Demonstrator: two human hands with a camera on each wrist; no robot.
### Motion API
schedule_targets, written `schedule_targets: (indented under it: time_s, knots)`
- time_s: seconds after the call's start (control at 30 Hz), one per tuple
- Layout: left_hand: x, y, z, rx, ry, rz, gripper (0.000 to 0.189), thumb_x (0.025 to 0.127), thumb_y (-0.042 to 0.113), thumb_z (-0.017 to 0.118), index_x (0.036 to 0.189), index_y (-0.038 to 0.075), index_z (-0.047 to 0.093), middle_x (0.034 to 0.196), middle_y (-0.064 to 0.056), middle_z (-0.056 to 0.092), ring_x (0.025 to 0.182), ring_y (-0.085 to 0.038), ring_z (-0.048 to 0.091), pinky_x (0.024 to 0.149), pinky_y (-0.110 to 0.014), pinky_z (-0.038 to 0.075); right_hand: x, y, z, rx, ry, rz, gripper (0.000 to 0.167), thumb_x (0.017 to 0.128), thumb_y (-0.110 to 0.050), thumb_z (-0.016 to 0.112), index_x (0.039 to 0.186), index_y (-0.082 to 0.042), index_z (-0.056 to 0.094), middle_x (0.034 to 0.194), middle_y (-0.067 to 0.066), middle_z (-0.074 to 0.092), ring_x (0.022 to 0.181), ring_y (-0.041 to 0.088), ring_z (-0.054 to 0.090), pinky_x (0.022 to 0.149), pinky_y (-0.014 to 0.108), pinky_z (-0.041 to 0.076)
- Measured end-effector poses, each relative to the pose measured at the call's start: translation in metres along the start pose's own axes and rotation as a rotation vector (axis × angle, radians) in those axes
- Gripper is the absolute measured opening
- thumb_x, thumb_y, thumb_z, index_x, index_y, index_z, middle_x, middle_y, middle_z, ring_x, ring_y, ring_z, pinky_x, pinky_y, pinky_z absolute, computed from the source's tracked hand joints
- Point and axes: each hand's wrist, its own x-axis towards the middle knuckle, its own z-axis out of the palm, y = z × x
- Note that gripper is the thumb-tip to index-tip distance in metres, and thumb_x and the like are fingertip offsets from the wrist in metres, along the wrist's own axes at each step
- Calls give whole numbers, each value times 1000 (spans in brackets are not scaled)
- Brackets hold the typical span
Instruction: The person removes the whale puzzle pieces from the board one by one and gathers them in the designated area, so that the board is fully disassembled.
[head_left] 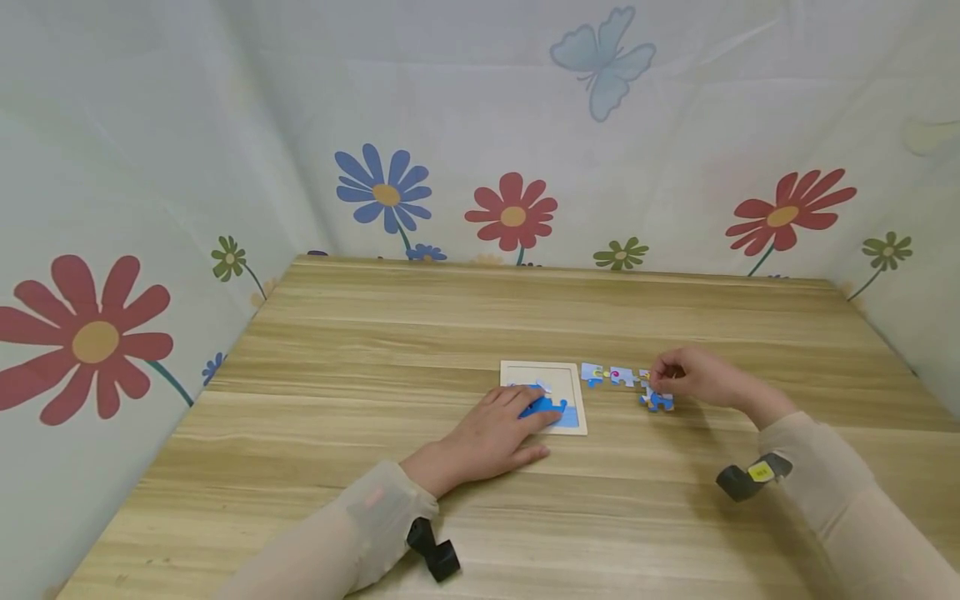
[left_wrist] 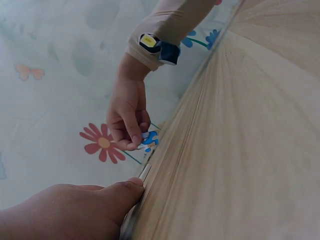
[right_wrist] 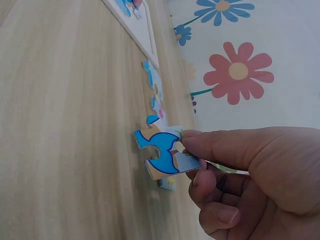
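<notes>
My right hand (head_left: 693, 377) pinches a puzzle piece (right_wrist: 170, 152) between thumb and fingers. The piece shows a blue tail shape with a dark outline on tan and pale blue. It is held above the table, right of the other pieces. My left hand (head_left: 491, 429) lies with fingers spread over the wooden puzzle frame (head_left: 581, 414), its fingertips on the blue pieces (head_left: 570, 415) set in the lower part. Bare backing shows in the frame's upper part, and the hand hides its lower left.
A short row of loose puzzle pieces (head_left: 621, 376) lies on the wooden table (head_left: 420, 333) between the frame and my right hand. A flowered cloth (head_left: 450, 100) stands behind the table and at both sides. Each wrist carries a black camera (head_left: 433, 550).
</notes>
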Motion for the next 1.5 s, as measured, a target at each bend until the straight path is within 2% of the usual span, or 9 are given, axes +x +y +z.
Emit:
schedule_targets:
  time_s: [0.3, 0.57, 0.73, 0.9, 1.17, 1.5]
  knots:
    - [-1, -1, 1, 6, 9, 3, 50, 98, 51, 45, 143, 29, 45, 149, -5, 42, 140, -22, 37, 116, -41, 29, 3, 14, 9, 52, 1, 1, 5, 92, -4, 60, 90, 0, 63, 80, 2, 59, 66, 2, 47, 59, 19, 42]
    - [-1, -1, -1, 13, 5, 10, 50, 98, 51, 45, 143, 30, 45, 149, -4, 43, 140, -21, 37, 116, -40, 29, 0, 21, 17, 43, 90, -10, 7, 90, -9, 64, 89, -2, 65, 77, 1, 59, 63, 0, 45, 56, 19, 42]
    - [-1, 0, -2, 15, -4, 7, 50, 98, 51, 45, 143, 30, 45, 149, -4, 42, 140, -20, 37, 116, -40, 29, -3, 24, 22, 53, 148, -22, 5, 90, -6, 64, 89, -1, 65, 77, 1, 60, 62, 0, 45, 54, 19, 41]
    - [-1, -1, 0, 17, -3, 6, 51, 98, 51, 45, 144, 30, 45, 150, -4, 42, 140, -21, 37, 116, -40, 29, -5, 26, 24, 73, 167, -19, 7, 91, -8, 63, 91, -1, 65, 78, 3, 60, 63, 0, 45, 55, 19, 42]
    - [-3, -2, 3, 17, 18, 23, 51, 98, 51, 45, 144, 29, 44, 150, -6, 42, 140, -22, 37, 116, -42, 30, -5, 20, 22, 40, 201, 32, 12, 94, -14, 60, 95, -3, 65, 83, 3, 60, 67, 4, 46, 57, 20, 42]
    - [-2, -2, 2, 0, 29, 22, 50, 98, 50, 46, 142, 28, 47, 151, -10, 39, 141, -24, 35, 117, -41, 28, 6, -3, 25, 8, 248, 18, 15, 95, -18, 61, 97, -4, 67, 83, 5, 62, 69, 6, 46, 59, 21, 40]
